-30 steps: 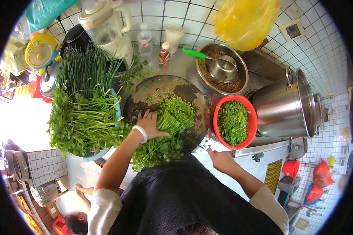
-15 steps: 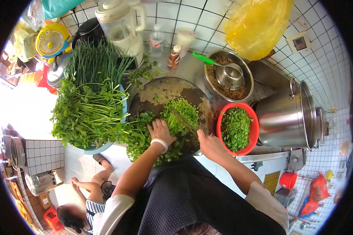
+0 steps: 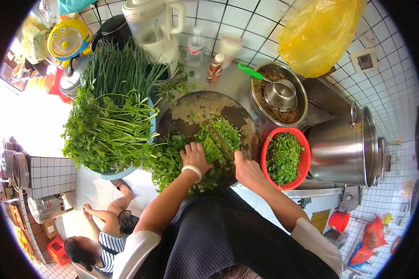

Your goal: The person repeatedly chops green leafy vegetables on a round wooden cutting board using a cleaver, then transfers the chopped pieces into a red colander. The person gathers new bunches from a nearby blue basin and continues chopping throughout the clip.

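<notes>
On a round, dark-stained chopping board (image 3: 191, 106) lies a bunch of cilantro (image 3: 168, 160), its stems pointing right. My left hand (image 3: 196, 158), with a white band at the wrist, presses down on the bunch, fingers curled over it. My right hand (image 3: 247, 168) is wrapped round the handle of a knife (image 3: 221, 142), whose blade lies across the stems. Past the blade sits a heap of chopped green stems (image 3: 229, 132). To the right, a red basket (image 3: 306, 163) holds chopped greens (image 3: 284, 158).
At left a blue basin (image 3: 152, 123) bears cilantro and long chives (image 3: 121, 69). A steel bowl (image 3: 304, 100) with brown filling and a green-handled ladle (image 3: 280, 95) stands back right, near a large steel pot (image 3: 342, 149). A seated person (image 3: 111, 242) is at lower left.
The view has shifted slightly, so most things sit a little further right. The knife has moved slightly against the stems. Both hands keep their holds.
</notes>
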`<action>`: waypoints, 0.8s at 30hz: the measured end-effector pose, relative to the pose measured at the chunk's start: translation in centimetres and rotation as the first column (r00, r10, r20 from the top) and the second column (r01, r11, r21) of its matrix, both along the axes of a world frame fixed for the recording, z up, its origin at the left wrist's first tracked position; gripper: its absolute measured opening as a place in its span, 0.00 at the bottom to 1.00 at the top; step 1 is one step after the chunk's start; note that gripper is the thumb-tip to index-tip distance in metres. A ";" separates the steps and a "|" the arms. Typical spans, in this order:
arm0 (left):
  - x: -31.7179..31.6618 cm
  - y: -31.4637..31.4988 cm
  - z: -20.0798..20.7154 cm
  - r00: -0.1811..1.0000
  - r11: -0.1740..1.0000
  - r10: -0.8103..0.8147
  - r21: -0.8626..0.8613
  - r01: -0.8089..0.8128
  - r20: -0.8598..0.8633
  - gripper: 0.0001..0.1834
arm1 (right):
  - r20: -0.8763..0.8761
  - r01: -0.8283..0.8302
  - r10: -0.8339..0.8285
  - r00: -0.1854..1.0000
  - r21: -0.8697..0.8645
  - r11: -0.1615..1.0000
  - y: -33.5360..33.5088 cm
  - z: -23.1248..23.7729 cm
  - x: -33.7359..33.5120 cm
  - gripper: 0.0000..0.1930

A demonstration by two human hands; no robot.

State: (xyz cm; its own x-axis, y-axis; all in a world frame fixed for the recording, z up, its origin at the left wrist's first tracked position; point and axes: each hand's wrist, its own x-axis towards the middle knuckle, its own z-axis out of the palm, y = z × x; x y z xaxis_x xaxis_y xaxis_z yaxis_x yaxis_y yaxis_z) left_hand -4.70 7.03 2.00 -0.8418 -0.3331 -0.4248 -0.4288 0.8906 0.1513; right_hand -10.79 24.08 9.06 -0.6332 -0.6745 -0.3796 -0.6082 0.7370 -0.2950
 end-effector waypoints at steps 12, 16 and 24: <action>0.3 -0.1 -0.2 0.999 0.998 0.026 0.057 -0.024 -0.029 0.48 | 0.023 0.046 -0.045 0.999 -0.038 0.998 -1.0 -4.5 -0.3 0.12; 0.2 0.0 0.0 1.000 0.998 0.019 0.053 -0.019 0.002 0.48 | 0.039 -0.069 0.068 0.997 0.023 0.997 -0.8 1.8 1.0 0.13; 0.0 -0.2 0.0 1.000 0.998 -0.007 0.060 0.007 0.006 0.57 | -0.010 0.011 -0.012 1.000 -0.116 0.993 -2.5 -5.4 0.9 0.11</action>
State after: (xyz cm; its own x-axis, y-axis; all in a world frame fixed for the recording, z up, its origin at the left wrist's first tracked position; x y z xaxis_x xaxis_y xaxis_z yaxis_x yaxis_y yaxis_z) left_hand -4.71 6.80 1.99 -0.8414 -0.3009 -0.4489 -0.4236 0.8830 0.2021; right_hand -9.86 21.54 3.70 -0.6449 -0.7062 -0.2922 -0.6034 0.7051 -0.3724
